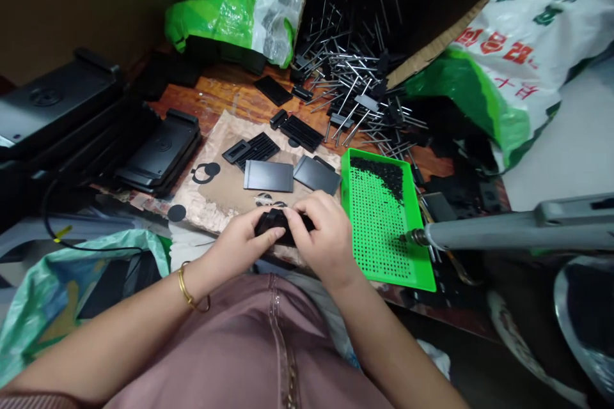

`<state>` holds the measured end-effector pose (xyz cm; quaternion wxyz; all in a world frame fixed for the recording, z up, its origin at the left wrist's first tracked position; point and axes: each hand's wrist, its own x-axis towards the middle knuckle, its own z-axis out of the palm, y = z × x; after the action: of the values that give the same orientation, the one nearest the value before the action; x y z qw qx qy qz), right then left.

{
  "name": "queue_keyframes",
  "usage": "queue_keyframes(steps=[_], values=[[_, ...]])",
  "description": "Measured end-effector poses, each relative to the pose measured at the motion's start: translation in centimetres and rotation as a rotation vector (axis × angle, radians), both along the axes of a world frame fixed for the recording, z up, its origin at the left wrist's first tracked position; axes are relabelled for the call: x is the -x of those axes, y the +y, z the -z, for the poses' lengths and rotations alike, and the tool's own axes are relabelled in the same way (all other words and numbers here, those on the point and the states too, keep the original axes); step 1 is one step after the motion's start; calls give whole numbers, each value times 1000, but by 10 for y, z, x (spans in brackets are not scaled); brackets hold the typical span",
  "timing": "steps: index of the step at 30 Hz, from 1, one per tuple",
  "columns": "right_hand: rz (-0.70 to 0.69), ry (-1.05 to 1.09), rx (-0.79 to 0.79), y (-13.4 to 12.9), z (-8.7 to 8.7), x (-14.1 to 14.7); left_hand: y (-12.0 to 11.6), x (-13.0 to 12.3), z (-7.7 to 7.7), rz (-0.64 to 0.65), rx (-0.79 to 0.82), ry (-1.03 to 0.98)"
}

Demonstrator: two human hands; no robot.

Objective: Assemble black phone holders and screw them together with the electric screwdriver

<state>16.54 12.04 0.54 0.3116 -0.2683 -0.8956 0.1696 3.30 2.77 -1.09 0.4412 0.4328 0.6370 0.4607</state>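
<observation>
Between my two hands, at the near edge of the cardboard, is a small black plastic part (272, 221). My left hand (248, 234) grips its left side, thumb on top. My right hand (322, 230) closes over its right side, and its fingers hide much of the part. Just beyond my hands lie a flat grey-black plate (268, 176) and a second, angled plate (316, 174). Farther back on the cardboard (215, 198) are ribbed black pieces (259, 148) and another ribbed piece (302, 132).
A green perforated tray (378, 243) with small black bits stands at the right, a grey electric screwdriver (503, 227) reaching over it. Metal rods (355, 77) pile up behind. Stacked black holders (163, 147) stand left. Green bags (230, 13) and a cardboard box (451, 19) are at the back.
</observation>
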Motion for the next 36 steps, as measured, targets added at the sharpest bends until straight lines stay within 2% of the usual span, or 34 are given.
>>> queue_keyframes(steps=[2,5,9,12,15,20,22,25,27,31,36], values=[[82,-31,-139,-3,3,8,-1,-5,1,-25,-8,-35],[114,-34,-311,-5,7,19,-1,-11,0,-62,6,-73],[137,-28,-414,-3,10,29,0,-13,-2,-70,35,-271],[134,-78,-403,0,10,32,1,-12,-2,-33,83,-511],[115,-148,-384,3,10,31,4,-15,1,-40,131,-658],[106,-209,-417,2,10,21,5,-25,8,-33,114,-642],[115,-255,-361,3,11,20,6,-25,12,-68,126,-638],[131,-314,-297,3,12,23,4,-24,18,-32,110,-607],[112,-288,-283,3,12,26,2,-22,17,-10,133,-643],[-2,-156,-228,1,10,32,-3,-16,10,30,167,-853],[-96,-164,-98,0,8,38,0,-9,8,15,242,-906]])
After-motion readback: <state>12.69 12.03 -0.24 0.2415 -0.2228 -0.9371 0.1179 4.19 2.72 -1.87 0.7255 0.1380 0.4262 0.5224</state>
